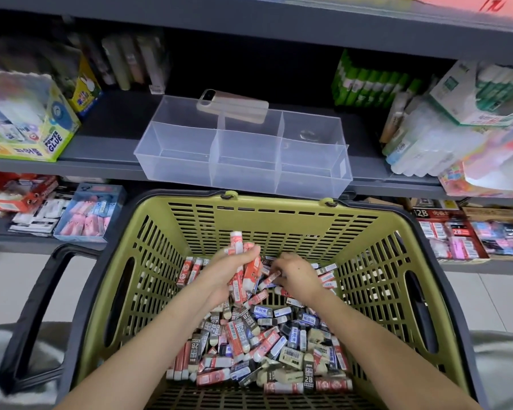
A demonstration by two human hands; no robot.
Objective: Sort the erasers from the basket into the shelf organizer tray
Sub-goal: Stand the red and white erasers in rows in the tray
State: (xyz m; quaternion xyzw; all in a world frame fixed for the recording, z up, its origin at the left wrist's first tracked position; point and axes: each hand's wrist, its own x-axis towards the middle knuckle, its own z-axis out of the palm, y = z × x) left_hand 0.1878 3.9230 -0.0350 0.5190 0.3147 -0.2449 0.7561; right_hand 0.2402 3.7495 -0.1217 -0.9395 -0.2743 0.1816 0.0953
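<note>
Loose erasers (267,344) are lying heaped in the green basket (279,220). Left hand (228,273) is gripping a bunch of red erasers (243,281) above the heap, fingers (245,254) clamped round them. Right hand (299,276) is reaching into the heap beside it, fingers curled; cannot tell whether they are holding anything. Clear tray (243,173) is sitting on the shelf (101,149) beyond, phone (234,106) lying behind it.

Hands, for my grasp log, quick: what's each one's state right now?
Left hand: grips a bunch of red-and-white paper-sleeved erasers.
Right hand: pinches one red-sleeved eraser in the green plastic basket.
</note>
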